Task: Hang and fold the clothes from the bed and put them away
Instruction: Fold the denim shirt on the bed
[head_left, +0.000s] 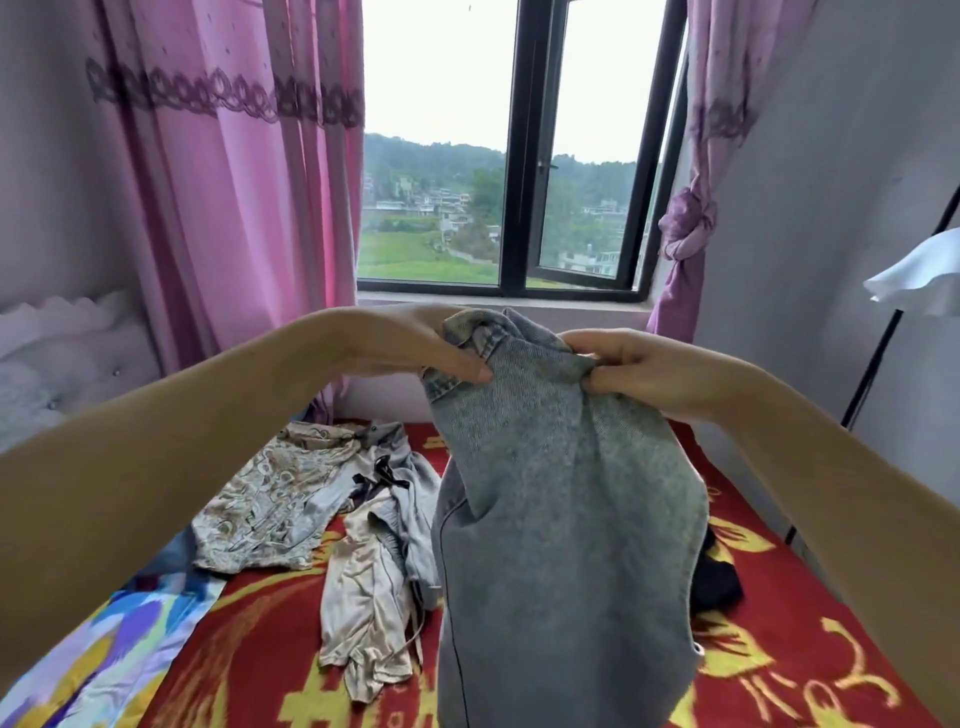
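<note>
Holding the jeans (561, 519) up above the bed (769, 670), both hands grip the top edge: the left hand (441, 348) pinches the left corner, the right hand (623, 369) closes on the right side. The jeans (grey, faded) hang down in front of the bed. Left of the jeans, a patterned garment (275, 499) and a beige garment (363, 597) lie on the bed; just right of them, a black garment (717, 577).

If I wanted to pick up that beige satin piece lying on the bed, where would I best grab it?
Probably by the upper end of the beige satin garment, reaching from above. It lies crumpled lengthwise on the red blanket, partly beside the grey top, so lifting from one end should let it hang straight. Both hands are now busy with the denim garment.
</note>
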